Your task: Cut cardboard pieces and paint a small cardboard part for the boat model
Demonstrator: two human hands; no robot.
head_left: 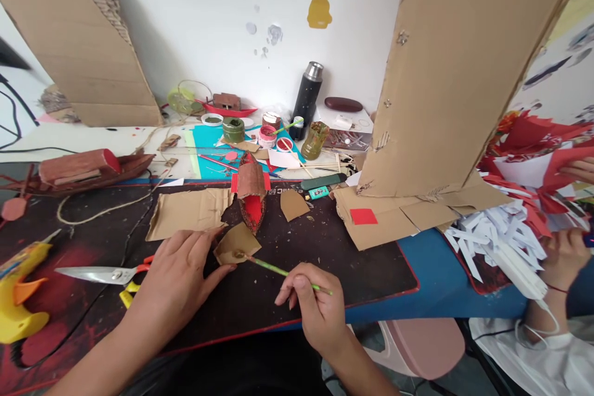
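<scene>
My right hand (315, 300) grips a thin green paintbrush (273, 268), its tip resting on a small cut piece of cardboard (241, 241). A dark wet spot shows under the bristles. With thumb and fingers at its left edge, my left hand (179, 269) holds that cardboard piece on the dark mat (362, 275). Just beyond stands a small model boat (250, 182) with a brown roof and red inside. To its right lies another cut cardboard piece (294, 205). Scissors (99, 274) with red and yellow handles lie partly hidden by my left forearm.
A yellow glue gun (25, 297) lies far left, near a larger brown boat (83, 172). Paint jars (233, 130) and a black thermos (307, 96) stand at the back. A tall cardboard panel (445, 74) rises right. Beyond it, another person's hand (563, 260) is beside paper strips (501, 238).
</scene>
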